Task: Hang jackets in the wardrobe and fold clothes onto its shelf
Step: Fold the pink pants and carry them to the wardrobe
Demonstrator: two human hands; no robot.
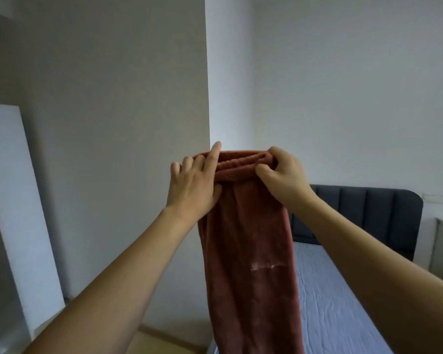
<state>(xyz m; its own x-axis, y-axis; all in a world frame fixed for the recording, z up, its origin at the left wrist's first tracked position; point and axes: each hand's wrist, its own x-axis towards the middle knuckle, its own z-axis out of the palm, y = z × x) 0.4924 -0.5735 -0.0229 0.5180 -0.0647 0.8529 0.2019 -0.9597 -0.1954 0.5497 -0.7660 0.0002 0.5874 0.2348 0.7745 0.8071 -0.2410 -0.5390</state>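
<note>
Held up at chest height w/ both hands: rust-red plush fleece trousers (pixel 248 251), elastic waistband at top, legs hanging straight down in front of the blue-sheeted bed (pixel 343 302). Left hand (pixel 195 185) pinching left end of waistband btwn thumb and fingers, index finger sticking up straight. Right hand (pixel 281 172) curled tight round right end (fabric bunched in the fist). Dark grey padded headboard (pixel 368 213) behind, at bed's far edge. White board (pixel 18 200) leaning on wall, far left.
</note>
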